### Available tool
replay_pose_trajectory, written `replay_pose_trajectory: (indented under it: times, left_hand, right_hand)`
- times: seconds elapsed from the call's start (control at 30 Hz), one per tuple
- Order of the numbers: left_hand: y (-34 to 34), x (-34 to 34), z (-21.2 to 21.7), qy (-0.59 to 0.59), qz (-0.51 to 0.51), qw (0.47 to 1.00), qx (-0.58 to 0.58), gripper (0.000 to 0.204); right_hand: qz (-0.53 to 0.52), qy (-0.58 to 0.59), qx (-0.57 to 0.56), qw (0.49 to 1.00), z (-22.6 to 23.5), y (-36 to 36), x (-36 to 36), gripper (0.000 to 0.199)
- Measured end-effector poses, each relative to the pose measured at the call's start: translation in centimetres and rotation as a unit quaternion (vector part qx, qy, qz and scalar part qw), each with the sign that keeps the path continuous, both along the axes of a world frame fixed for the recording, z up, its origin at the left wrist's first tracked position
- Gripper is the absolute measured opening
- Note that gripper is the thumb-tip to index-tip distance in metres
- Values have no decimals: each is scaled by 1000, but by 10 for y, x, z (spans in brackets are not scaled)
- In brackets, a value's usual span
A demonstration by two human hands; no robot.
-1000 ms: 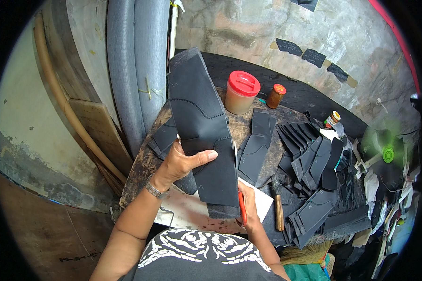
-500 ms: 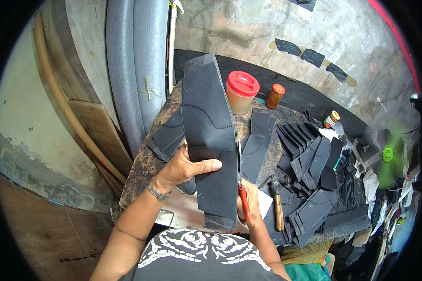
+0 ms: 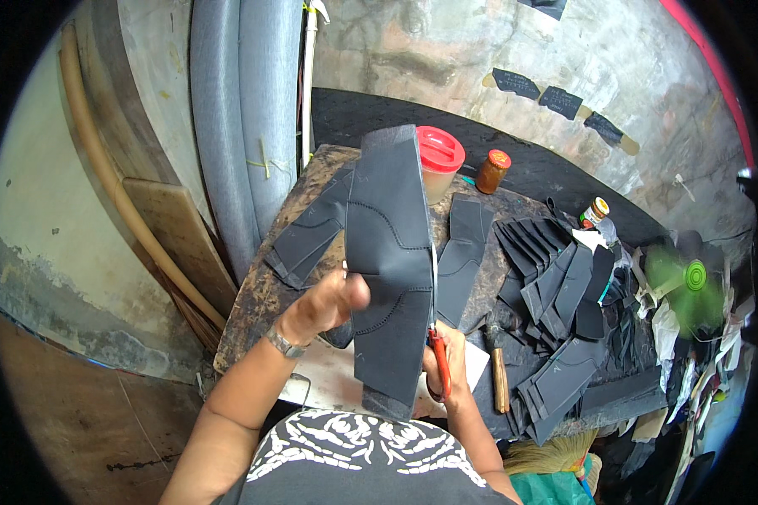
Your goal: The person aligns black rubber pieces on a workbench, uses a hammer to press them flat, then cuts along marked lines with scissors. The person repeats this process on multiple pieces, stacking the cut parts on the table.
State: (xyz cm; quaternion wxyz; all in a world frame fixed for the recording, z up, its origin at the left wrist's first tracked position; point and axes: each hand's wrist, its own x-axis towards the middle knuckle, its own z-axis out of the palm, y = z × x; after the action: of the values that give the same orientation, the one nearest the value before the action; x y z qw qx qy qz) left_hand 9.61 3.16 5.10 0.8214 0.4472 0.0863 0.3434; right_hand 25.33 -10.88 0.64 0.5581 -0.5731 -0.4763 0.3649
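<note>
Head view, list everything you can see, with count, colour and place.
Leather piece: one, black, stitched, held upright over the table.
Scissors: one pair, red handles, blades along the piece's right edge.
Table: one, mottled brown, centre.
Flat cut pieces: several, black, lying on the table and fanned at right.
Jar: one, red lid, far side of the table.
Bottle: one, brown with orange cap, beside the jar.
Hammer: one, wooden handle, right of the scissors.
Fan: one, green, far right.
Left hand: gripping the piece's left edge.
Right hand: in the scissor handles.
</note>
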Motion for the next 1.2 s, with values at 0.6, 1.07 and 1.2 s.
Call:
replay_pose_trajectory:
  times: [0.6, 1.07, 1.2]
  left_hand:
    - [-2, 4, 6, 70, 174, 962, 198, 28]
    - [-12, 14, 8, 65, 105, 991, 50, 30]
    - [-11, 13, 7, 70, 97, 992, 35, 29]
  right_hand:
    - [19, -121, -10, 992, -5, 7, 8, 19]
    - [-14, -74, 17, 997, 1, 7, 3, 21]
    - [-23, -66, 2, 998, -4, 6, 4, 17]
